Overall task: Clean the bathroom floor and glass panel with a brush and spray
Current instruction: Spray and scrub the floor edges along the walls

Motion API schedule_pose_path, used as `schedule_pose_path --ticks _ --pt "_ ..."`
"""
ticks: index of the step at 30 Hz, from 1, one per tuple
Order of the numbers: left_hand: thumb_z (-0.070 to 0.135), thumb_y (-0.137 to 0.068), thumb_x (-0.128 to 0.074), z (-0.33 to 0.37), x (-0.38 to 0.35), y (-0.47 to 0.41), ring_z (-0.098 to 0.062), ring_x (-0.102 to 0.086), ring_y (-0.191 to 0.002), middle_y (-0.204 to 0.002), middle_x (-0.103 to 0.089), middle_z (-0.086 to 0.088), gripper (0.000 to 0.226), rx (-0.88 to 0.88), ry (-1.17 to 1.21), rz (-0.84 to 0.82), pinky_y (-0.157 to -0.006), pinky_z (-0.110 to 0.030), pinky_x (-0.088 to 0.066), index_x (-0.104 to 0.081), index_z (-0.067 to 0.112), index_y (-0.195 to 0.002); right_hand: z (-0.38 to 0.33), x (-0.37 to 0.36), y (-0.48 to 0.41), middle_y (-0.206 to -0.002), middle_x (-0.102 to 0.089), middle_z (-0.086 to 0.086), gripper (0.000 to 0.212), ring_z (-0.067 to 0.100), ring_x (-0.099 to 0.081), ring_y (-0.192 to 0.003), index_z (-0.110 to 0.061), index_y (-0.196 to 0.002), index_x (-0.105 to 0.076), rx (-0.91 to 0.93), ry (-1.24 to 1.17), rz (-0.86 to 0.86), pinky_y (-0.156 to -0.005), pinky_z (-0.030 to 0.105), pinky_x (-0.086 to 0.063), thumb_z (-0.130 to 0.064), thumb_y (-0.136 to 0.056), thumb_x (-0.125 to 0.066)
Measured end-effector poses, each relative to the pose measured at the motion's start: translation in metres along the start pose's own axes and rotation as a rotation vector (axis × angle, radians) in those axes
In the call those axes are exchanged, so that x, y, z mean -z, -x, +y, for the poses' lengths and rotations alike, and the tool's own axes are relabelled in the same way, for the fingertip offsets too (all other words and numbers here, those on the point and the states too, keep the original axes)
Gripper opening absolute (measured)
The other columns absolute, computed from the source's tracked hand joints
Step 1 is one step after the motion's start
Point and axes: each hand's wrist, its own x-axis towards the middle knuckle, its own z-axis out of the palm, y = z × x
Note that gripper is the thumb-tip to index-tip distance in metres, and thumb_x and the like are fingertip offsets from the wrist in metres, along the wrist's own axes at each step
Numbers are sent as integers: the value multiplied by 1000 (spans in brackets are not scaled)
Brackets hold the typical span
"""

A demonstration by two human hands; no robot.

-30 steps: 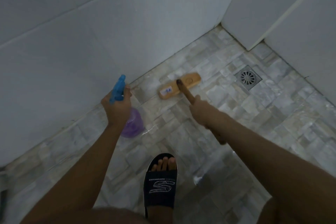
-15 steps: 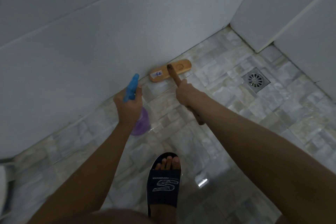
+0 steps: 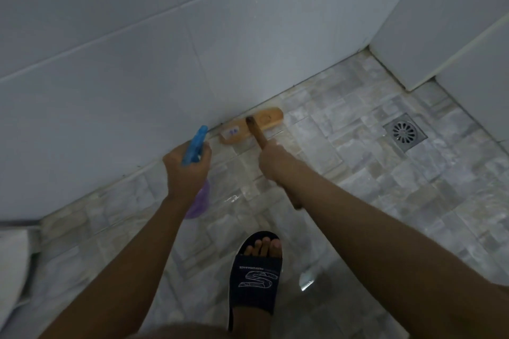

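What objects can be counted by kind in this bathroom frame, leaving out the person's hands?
brush: 1
spray bottle: 1
floor drain: 1
sandal: 1
Total: 4

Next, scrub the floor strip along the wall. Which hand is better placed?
Right. The right hand grips the brush handle, with the brush head on the floor against the wall. The left hand holds the spray bottle.

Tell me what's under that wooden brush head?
Grey floor tiles, at the foot of the wall. The brush head covers its own bristles and the tile beneath.
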Motion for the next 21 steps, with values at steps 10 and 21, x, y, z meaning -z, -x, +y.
schedule_pose_path --ticks 10,21 --pt "10 -89 -68 -1 10 8 -8 -38 -47 -53 -46 -6 31 15 -9 80 -45 -20 -32 -54 3 -63 85 -5 45 -101 -58 7 29 23 -58 -81 -12 -129 -41 11 64 -61 -69 39 -49 -29 -108 -34" --pt "7 -88 -67 1 10 4 -8 -36 -47 -53 -45 -9 28 6 -33 81 -47 -17 -31 -53 2 -64 -16 5 -13 -131 -59 16 39 35 -62 -116 -10 -141 -40 -28 18 56 -85 42 -48 -11 -102 -40"
